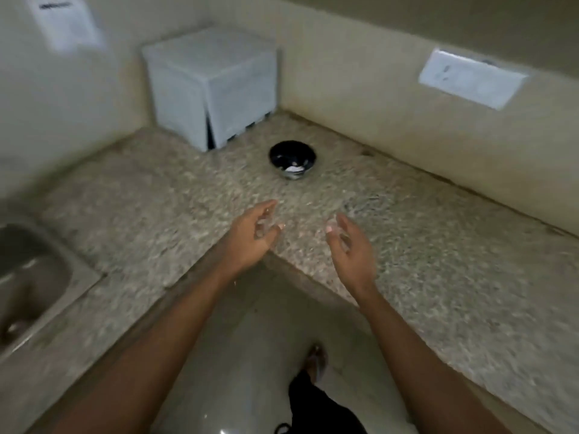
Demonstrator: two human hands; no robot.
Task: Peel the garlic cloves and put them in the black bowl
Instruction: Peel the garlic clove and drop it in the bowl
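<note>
At twelve o'clock sat a small round black bowl (292, 160); both hands, left hand (255, 236) and right hand (347, 245), hovered with fingers apart, empty. Blur hid any cloves, so a reach might miss.

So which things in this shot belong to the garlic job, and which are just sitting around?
Part of the job:
- black bowl on the counter, some pale bits inside
- left hand and right hand, both open over the counter edge; blur hides any clove in them

Just there:
- white box in the corner
- sink
- wall socket
- paper notice
</note>
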